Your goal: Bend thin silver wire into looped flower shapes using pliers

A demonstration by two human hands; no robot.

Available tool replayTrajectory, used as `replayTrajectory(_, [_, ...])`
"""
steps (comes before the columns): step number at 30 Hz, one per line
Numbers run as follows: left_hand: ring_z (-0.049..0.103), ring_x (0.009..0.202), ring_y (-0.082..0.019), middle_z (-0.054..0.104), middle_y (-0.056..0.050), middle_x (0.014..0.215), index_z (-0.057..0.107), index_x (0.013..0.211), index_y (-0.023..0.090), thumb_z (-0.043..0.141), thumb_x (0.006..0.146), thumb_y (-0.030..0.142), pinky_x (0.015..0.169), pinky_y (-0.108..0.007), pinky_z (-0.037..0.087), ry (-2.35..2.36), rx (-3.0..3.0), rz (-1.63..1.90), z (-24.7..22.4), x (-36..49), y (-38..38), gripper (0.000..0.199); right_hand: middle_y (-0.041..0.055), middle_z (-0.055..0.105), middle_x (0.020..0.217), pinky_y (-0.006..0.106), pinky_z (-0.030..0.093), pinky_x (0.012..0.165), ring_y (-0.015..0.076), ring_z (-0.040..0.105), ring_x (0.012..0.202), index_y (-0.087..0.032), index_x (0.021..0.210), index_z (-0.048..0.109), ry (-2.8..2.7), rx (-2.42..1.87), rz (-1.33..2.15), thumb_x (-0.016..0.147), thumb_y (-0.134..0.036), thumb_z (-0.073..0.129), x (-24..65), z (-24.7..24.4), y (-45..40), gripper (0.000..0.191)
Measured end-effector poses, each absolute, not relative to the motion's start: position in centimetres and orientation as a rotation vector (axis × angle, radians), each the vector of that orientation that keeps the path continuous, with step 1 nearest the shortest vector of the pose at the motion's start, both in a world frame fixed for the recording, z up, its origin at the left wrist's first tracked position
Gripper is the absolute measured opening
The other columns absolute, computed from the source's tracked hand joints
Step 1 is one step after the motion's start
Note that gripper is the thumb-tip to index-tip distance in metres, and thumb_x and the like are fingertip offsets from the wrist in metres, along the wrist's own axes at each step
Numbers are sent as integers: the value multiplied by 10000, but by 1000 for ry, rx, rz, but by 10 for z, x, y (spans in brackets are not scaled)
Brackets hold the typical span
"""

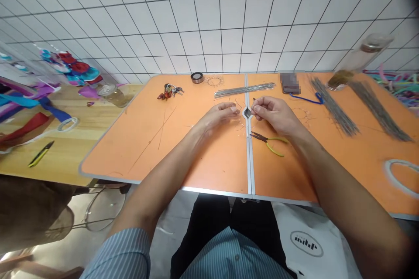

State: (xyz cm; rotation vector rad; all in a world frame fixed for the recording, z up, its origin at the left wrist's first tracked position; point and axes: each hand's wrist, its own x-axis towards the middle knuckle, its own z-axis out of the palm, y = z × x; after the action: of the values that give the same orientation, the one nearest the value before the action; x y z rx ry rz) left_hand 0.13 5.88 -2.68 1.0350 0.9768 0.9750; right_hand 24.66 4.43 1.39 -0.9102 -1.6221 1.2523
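Observation:
My left hand (pixel 220 115) is over the orange folding table (pixel 209 157), just left of its centre seam, fingers curled together at a faint loop of thin wire (pixel 242 128). On the seam's other side, my right hand (pixel 273 112) pinches with thumb and forefinger at the same wire; its exact run between the hands is too fine to follow. Below the right hand lie long-nose pliers (pixel 262 137) with yellow handles, touched by neither hand. A bundle of straight metal wires (pixel 244 90) lies beyond both hands.
Wire bundles (pixel 335 107), a blurred dark device (pixel 290 83) and a glass jar (pixel 347 74) stand right. Black tape (pixel 197 77) and a red ornament with keys (pixel 170 91) lie at the back left. A yellow utility knife (pixel 41 154) is on the wooden table. A tiled wall (pixel 203 30) rises behind.

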Motion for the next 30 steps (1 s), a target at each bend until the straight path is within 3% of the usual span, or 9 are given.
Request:
replayTrajectory(3, [765,964,-195,815,-84,1008,774,1008,174,990,674,338,995,-363,541,858,966,962,-28,3,62,430,27,729,892,310,503,748,165,614,785,-237,927,745,-1537,-892,1295,866,-571,923,248,10,47,383])
replayTrajectory(5, [743,855,-174,781,-48,887,795,993,174,968,684,304,934,-359,562,819,966,991,-28,3,60,378,22,733,892,306,496,754,158,607,779,-238,925,745,-1520,-901,1290,888,-544,916,247,6,48,353])
replayTrajectory(10, [685,754,-125,742,-10,855,816,984,177,920,733,268,825,-315,557,808,982,1041,-28,1,52,286,12,718,855,309,497,742,150,590,737,-229,909,743,-1505,-921,1289,867,-561,927,237,1,47,381])
replayTrajectory(14, [644,685,-127,705,-7,784,798,924,171,942,712,325,739,-309,535,849,962,1074,-23,5,46,299,22,728,885,320,523,749,158,606,741,-228,910,735,-1542,-1001,1247,855,-617,913,226,1,41,430])
replayTrajectory(20, [507,560,-94,585,28,652,683,722,191,957,698,437,587,-275,402,924,984,1167,-18,5,43,369,-8,686,837,291,537,722,132,595,710,-233,939,757,-1441,-1057,1237,846,-591,931,221,-1,38,409])
replayTrajectory(24, [539,654,-117,623,-1,735,712,726,197,917,754,445,661,-288,446,864,1107,1121,-18,6,39,323,-41,661,793,239,510,623,98,559,644,-233,1003,760,-1208,-1079,1473,719,-501,1038,225,-2,39,479])
replayTrajectory(27, [648,863,-173,696,-55,942,763,738,202,883,791,366,802,-325,517,818,1371,1163,-16,8,36,210,-55,655,752,202,492,571,78,553,608,-219,957,713,-1083,-1068,1726,651,-408,1086,225,-1,37,518])
replayTrajectory(30, [679,940,-199,705,-78,1019,783,738,209,834,832,288,826,-339,535,818,1547,1168,-14,10,33,133,-62,649,704,180,471,524,70,548,574,-207,907,683,-1063,-1080,1834,616,-378,1106,225,1,36,541])
